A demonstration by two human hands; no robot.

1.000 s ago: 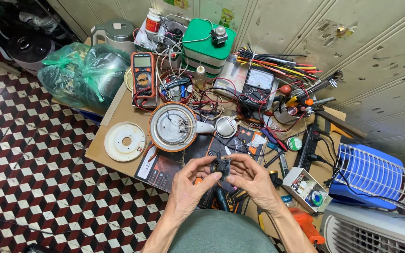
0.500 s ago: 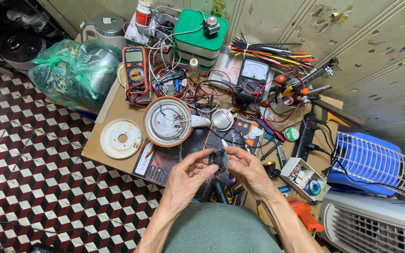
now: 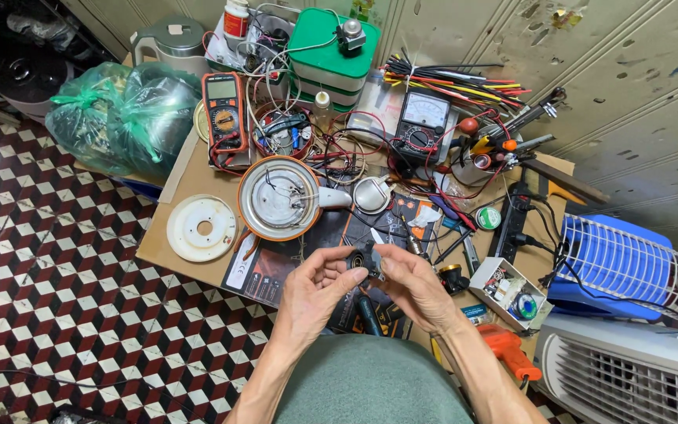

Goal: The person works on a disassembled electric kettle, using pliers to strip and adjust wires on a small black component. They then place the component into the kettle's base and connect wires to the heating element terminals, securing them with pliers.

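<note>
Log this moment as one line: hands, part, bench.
left hand: pinching small black part | right hand: pinching same part | held above dark mat | upturned kettle base beyond, untouched

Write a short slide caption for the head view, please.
Both hands hold a small black part above a cluttered workbench.

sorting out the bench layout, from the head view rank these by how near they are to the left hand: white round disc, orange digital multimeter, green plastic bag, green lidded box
From the left hand:
1. White round disc, just up and left on the table.
2. Orange digital multimeter, farther back on the table.
3. Green plastic bag at far left and green lidded box at the back: too close to call.
</note>
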